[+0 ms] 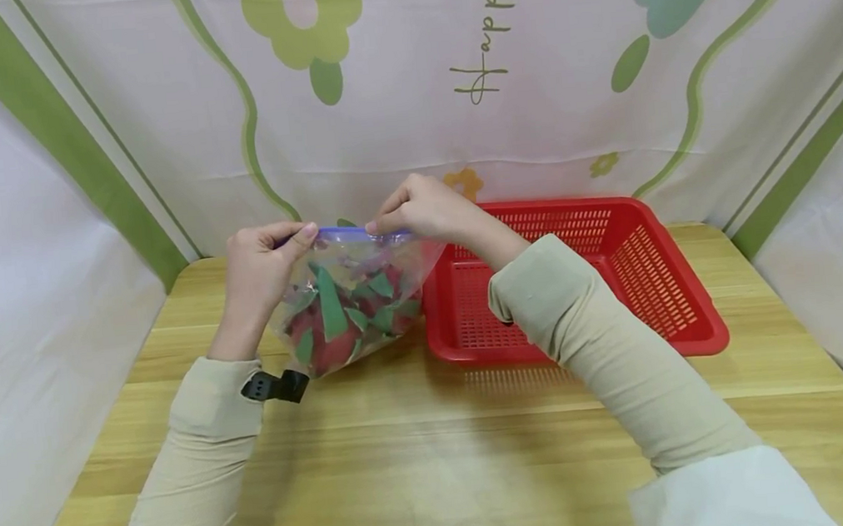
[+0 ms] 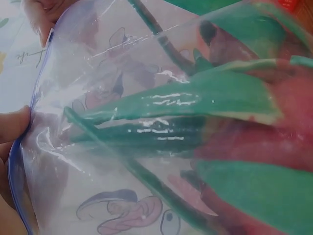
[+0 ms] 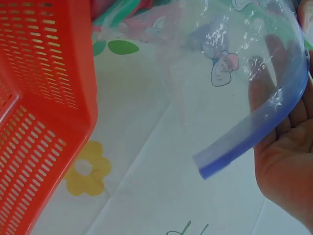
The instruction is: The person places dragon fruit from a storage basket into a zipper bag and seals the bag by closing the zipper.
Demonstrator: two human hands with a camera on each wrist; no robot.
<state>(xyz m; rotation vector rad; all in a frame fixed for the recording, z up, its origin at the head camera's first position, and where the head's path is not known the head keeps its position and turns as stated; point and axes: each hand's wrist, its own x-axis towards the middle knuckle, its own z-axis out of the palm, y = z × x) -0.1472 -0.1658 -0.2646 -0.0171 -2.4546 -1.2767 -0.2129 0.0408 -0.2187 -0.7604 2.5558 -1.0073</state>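
A clear zip bag (image 1: pixel 298 315) with a blue zip strip (image 1: pixel 343 232) hangs over the left-middle of the table, tilted. Through its printed plastic shows a red dragon fruit (image 1: pixel 335 350) with long green scales (image 2: pixel 195 98); whether there is more than one I cannot tell. My left hand (image 1: pixel 252 269) pinches the strip's left end between thumb and fingers. Farther right along the same strip, my right hand (image 1: pixel 428 208) pinches it with thumb and fingertips. In the right wrist view, the strip's free end (image 3: pixel 215 166) sticks out past the right hand (image 3: pixel 288 152).
A red slotted plastic basket (image 1: pixel 681 265) stands just right of the bag, under my right forearm. The wooden table (image 1: pixel 409 464) reaches back to a white cloth (image 1: pixel 406 89) printed with flowers; similar cloth hangs at both sides.
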